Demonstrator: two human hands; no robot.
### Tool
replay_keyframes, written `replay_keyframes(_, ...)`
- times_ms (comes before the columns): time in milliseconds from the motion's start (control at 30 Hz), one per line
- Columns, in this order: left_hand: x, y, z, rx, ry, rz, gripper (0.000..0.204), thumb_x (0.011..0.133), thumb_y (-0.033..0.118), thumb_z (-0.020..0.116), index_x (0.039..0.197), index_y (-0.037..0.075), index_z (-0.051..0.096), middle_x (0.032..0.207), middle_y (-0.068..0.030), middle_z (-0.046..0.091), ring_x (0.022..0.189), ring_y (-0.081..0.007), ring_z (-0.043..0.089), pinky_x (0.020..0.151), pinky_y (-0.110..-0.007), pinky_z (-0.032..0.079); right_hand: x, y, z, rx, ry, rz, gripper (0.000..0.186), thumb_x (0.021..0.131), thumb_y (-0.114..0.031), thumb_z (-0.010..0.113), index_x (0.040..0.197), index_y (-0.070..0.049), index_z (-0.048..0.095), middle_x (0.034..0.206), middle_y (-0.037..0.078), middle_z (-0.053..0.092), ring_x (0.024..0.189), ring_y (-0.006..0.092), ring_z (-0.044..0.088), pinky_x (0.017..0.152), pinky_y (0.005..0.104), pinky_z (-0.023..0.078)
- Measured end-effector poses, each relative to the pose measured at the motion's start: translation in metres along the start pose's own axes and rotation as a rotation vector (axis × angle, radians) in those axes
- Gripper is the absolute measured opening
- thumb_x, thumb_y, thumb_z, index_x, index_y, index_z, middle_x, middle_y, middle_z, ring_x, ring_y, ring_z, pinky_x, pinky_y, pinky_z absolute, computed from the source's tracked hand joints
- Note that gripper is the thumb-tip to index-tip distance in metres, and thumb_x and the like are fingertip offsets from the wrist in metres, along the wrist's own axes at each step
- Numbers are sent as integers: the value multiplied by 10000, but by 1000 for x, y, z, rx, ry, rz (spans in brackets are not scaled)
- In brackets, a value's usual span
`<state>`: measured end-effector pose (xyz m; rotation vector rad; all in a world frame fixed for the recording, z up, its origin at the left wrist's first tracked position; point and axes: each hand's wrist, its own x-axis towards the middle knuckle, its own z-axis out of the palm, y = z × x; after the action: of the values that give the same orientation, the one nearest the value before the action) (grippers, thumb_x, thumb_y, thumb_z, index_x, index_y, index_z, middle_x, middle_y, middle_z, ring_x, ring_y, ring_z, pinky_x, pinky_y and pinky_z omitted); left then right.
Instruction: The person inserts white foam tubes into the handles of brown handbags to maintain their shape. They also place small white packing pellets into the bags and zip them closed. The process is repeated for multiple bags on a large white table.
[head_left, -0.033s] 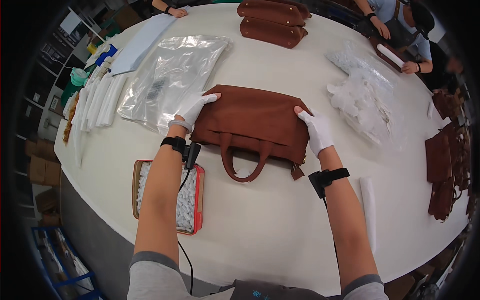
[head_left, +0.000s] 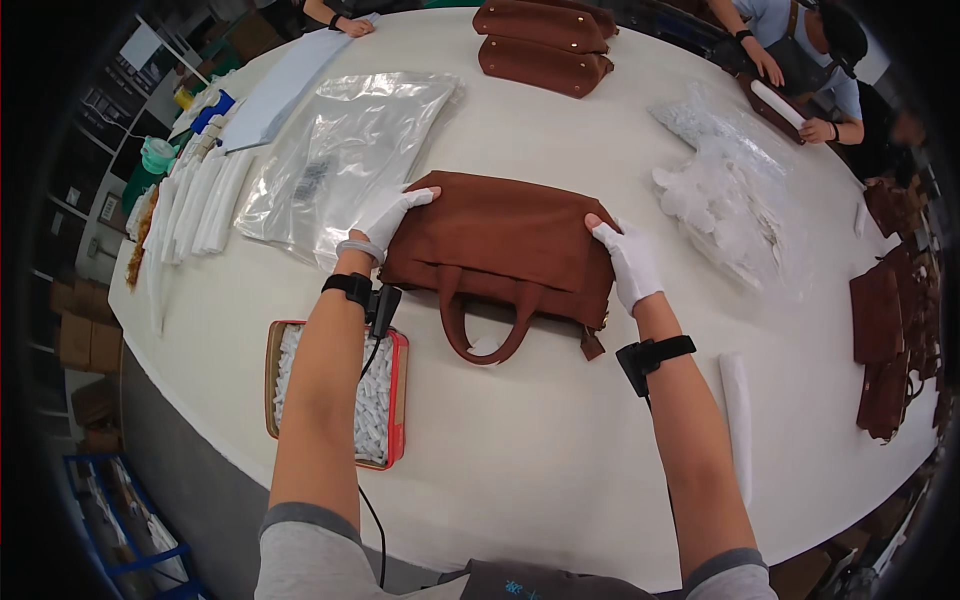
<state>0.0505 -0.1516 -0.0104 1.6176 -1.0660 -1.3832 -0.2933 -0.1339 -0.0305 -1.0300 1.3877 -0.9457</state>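
Observation:
A brown handbag (head_left: 505, 230) lies on its side at the middle of the white table (head_left: 540, 440), two handles toward me and a zipper tab hanging at its right end. My left hand (head_left: 395, 220), in a white glove with bare fingertips, grips its upper left corner. My right hand (head_left: 625, 255), gloved likewise, holds the right end, thumb on top. A red-rimmed tin (head_left: 398, 400) of small white pieces sits partly behind my left forearm. Beyond my left hand is a clear plastic bag stack (head_left: 335, 145).
White rolls (head_left: 205, 200) lie at left, crumpled packing material (head_left: 720, 210) at right, another roll (head_left: 737, 420) beside my right forearm. Brown bags stand at the back (head_left: 545, 55) and right edge (head_left: 880, 330). One co-worker's hand (head_left: 355, 25) rests far back; another co-worker (head_left: 810, 60) handles a bag.
The handbag and my right hand have shifted very slightly left. My left hand stays at the same corner. The far-right co-worker's hands have moved a little.

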Motion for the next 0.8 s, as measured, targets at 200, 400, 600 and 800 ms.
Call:
replay_keyframes(200,22,-9,-9,476,266,155,668,883,381,747,1376,-36,574,1265,-221,658,1125,-298,649,984,-369,506,4,14,-5,-357,144,-131,711,901,-539,732,1296,23,549,967,98,643,867,170,590,801,331,505)
replay_keyframes(400,-7,-14,-33,838,615,625,787,907,427,734,1460,-54,447,1299,-248,625,1182,-365,628,1015,-402,492,-38,45,-69,-219,224,-145,707,943,-490,698,1445,-39,488,1123,142,644,966,179,636,738,321,558)
replay_keyframes(600,-199,1,35,445,146,677,303,945,46,635,1244,2,655,1114,-147,701,1035,-219,684,933,-311,518,-189,90,-193,-743,568,-384,498,908,-171,736,1361,-43,574,1300,179,624,1180,325,600,988,419,499)
replay_keyframes(800,-343,-157,136,444,-560,410,246,947,117,622,1181,56,668,1048,-136,693,928,-271,679,848,-368,549,-326,145,-289,-1181,533,71,798,770,-219,838,1451,-23,472,1418,205,545,1323,380,500,1080,473,424)
